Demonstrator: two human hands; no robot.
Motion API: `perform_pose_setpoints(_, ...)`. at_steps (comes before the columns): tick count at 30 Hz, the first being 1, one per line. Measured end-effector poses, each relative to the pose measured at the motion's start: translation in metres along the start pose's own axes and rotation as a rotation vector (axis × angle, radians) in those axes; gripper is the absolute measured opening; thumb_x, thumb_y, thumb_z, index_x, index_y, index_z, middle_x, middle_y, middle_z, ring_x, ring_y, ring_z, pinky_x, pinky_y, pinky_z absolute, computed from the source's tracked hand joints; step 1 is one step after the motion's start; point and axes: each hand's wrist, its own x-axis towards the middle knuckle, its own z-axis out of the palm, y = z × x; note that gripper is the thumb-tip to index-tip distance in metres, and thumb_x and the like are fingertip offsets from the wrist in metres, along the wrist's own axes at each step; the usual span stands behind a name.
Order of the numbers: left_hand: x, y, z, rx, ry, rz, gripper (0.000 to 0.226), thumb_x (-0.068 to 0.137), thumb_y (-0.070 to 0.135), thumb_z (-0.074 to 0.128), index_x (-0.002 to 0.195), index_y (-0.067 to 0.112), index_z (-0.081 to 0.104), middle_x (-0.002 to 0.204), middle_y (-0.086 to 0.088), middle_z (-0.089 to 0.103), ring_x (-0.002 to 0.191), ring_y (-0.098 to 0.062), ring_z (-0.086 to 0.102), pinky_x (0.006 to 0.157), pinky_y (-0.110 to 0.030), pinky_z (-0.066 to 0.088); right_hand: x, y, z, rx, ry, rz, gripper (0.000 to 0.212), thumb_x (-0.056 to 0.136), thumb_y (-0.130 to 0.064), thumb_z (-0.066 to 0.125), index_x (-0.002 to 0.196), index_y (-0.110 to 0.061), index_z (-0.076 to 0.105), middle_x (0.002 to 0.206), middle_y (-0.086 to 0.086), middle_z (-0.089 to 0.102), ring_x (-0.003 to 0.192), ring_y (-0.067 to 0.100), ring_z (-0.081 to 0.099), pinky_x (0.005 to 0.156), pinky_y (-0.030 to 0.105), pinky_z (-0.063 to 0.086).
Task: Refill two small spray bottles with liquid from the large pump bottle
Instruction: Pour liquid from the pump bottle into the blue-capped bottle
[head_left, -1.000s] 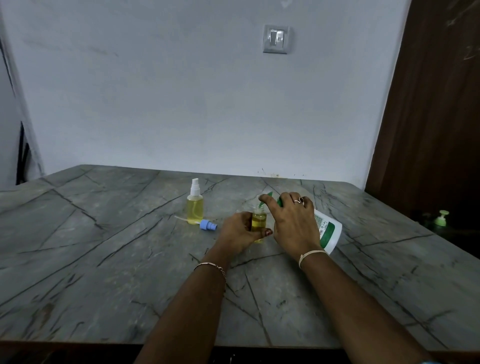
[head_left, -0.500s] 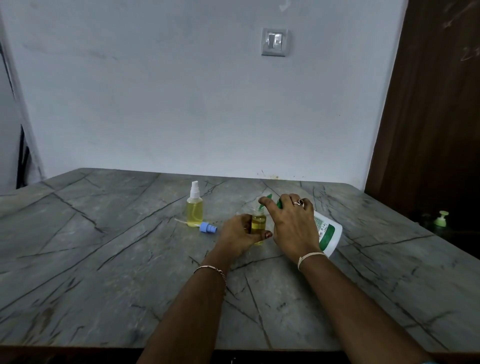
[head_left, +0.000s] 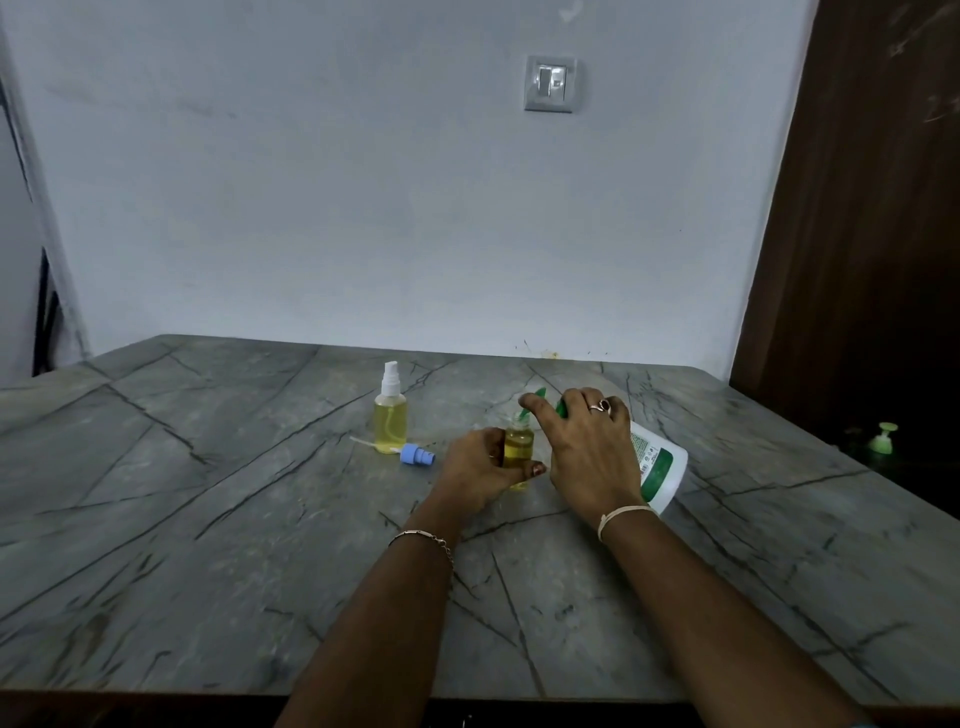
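Left hand (head_left: 480, 467) fingers (head_left: 535, 469) encircle small bottle (head_left: 518, 447).

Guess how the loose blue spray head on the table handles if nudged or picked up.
Probably very light: the blue spray head is small plastic. It lies on its side and looks round, so a nudge may roll it across the table. Its thin dip tube likely flexes, so grip the head instead.
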Motion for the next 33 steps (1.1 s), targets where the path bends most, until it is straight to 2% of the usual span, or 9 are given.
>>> perform_pose_setpoints(5,0.001,-0.002,0.001,-0.002,-0.002,-0.008,0.045,0.069,0.040,0.080,0.105,0.017,0.066,0.099,0.000,0.072,0.091,-0.012,0.067,0.086,-0.027,0.052,0.000,-0.001,0.002,-0.009,0.022,-0.007,0.082,0.062,-0.014,0.078,0.134,-0.030,0.041,0.096,0.012,0.058,0.094,0.032,0.055,0.085,0.050,0.044)
perform_pose_setpoints(11,0.002,-0.002,0.001,0.018,0.018,0.000,0.044,0.070,0.042,0.079,0.104,0.017,0.066,0.096,0.001,0.072,0.085,-0.009,0.065,0.073,-0.017,0.046,-0.002,0.001,0.001,-0.003,0.089,0.000,0.092,0.061,-0.012,0.077,0.140,-0.032,0.033,0.095,0.013,0.058,0.092,0.032,0.054,0.082,0.049,0.045)
perform_pose_setpoints(15,0.002,-0.003,0.002,0.033,0.028,0.006,0.046,0.070,0.044,0.078,0.105,0.017,0.067,0.097,0.001,0.072,0.087,-0.011,0.066,0.080,-0.025,0.052,-0.001,0.004,-0.003,0.061,0.186,0.043,0.096,0.061,-0.010,0.076,0.143,-0.030,0.030,0.094,0.012,0.058,0.091,0.031,0.053,0.079,0.045,0.045)
perform_pose_setpoints(21,0.001,-0.002,0.002,0.026,0.045,0.001,0.042,0.070,0.044,0.079,0.100,0.017,0.067,0.091,0.004,0.070,0.086,-0.011,0.066,0.079,-0.025,0.052,0.002,0.010,-0.008,0.355,0.289,0.206,0.095,0.064,-0.010,0.076,0.144,-0.023,0.027,0.096,0.011,0.059,0.103,0.030,0.050,0.092,0.047,0.043)
perform_pose_setpoints(26,0.001,-0.001,0.002,0.017,0.031,0.003,0.043,0.068,0.043,0.080,0.101,0.020,0.066,0.094,0.003,0.071,0.087,-0.010,0.066,0.082,-0.026,0.053,0.002,0.011,-0.013,0.594,0.393,0.329,0.086,0.068,-0.008,0.073,0.140,-0.020,0.029,0.111,0.010,0.057,0.113,0.027,0.045,0.099,0.045,0.039)
perform_pose_setpoints(30,0.003,-0.006,0.002,0.004,0.017,0.002,0.046,0.068,0.040,0.081,0.104,0.017,0.065,0.099,0.001,0.071,0.090,-0.011,0.066,0.087,-0.030,0.054,0.004,0.015,-0.012,0.843,0.389,0.551,0.079,0.074,-0.010,0.071,0.141,-0.022,0.031,0.125,0.008,0.051,0.116,0.020,0.045,0.094,0.028,0.041)
perform_pose_setpoints(33,0.006,-0.008,0.003,-0.008,0.017,-0.009,0.047,0.067,0.039,0.082,0.104,0.015,0.065,0.100,-0.001,0.071,0.091,-0.013,0.067,0.089,-0.035,0.054,0.004,0.019,-0.008,0.883,0.422,0.573,0.067,0.076,-0.013,0.071,0.135,-0.016,0.040,0.119,0.006,0.055,0.108,0.019,0.050,0.088,0.026,0.041)
